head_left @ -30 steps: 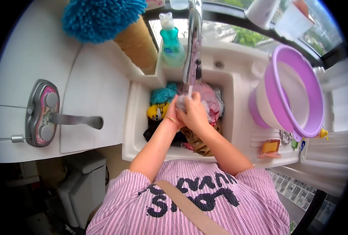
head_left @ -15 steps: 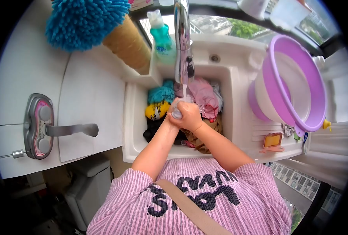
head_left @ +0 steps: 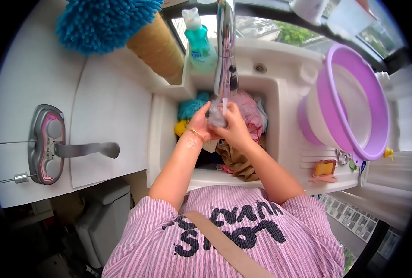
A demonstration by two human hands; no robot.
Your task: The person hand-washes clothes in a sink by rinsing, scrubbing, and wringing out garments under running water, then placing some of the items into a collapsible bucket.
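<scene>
Water runs from the chrome faucet onto a small pale grey cloth between my hands. My left hand, with a gold bracelet at its wrist, supports the cloth from the left, fingers pointing up. My right hand grips its right side with bent fingers. Below and around them, the white sink holds a teal cloth, a yellow cloth, a pink garment and a brown garment.
A green soap bottle stands behind the sink's left corner. To the right are a purple and white basin and a soap dish. A blue fluffy ball tops a post at the upper left.
My hands were clasped tightly around the cloth half a second ago; now they have parted somewhat and the cloth is spread wider under the water. The view has shifted slightly.
</scene>
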